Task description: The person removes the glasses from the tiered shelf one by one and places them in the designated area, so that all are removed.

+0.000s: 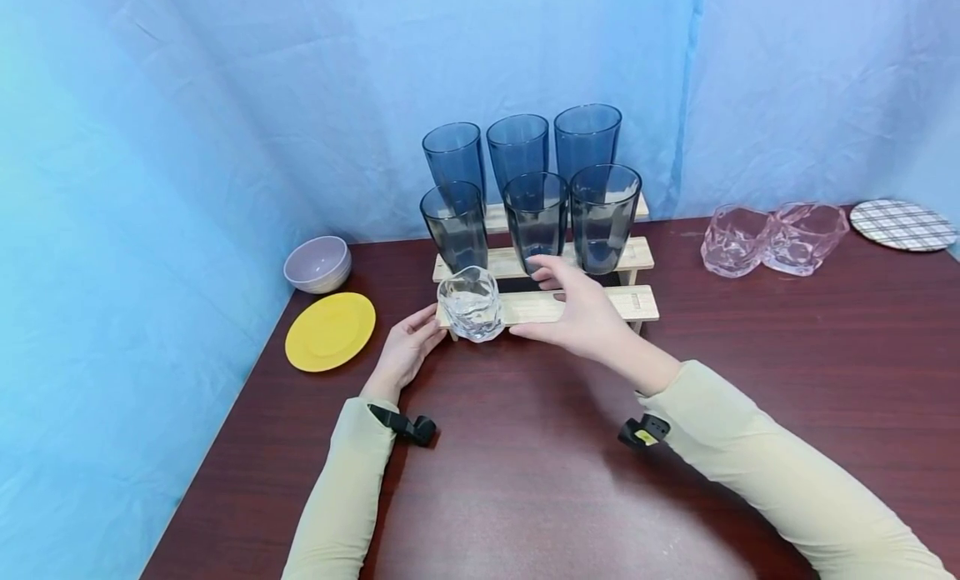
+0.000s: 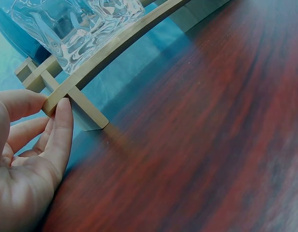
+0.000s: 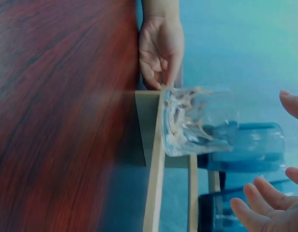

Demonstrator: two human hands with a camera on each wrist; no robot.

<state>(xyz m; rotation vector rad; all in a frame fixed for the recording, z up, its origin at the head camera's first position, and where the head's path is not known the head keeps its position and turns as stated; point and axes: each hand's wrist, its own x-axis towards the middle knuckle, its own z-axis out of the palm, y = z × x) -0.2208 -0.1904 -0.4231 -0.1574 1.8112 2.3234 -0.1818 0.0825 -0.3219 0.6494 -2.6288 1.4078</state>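
Tumbler, clear, between both hands

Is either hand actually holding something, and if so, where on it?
The left hand pinches the wooden rack by the left end of its lowest, front step. The right hand holds nothing, open beside the clear glass.

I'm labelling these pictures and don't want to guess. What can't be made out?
Mark on rack: head view, too small to read.
Back-row glasses: head view, bases hidden behind middle-row glasses.
Clear glass: left wrist view, top cut off by upper edge.
Right hand: right wrist view, partly cut off by right edge.
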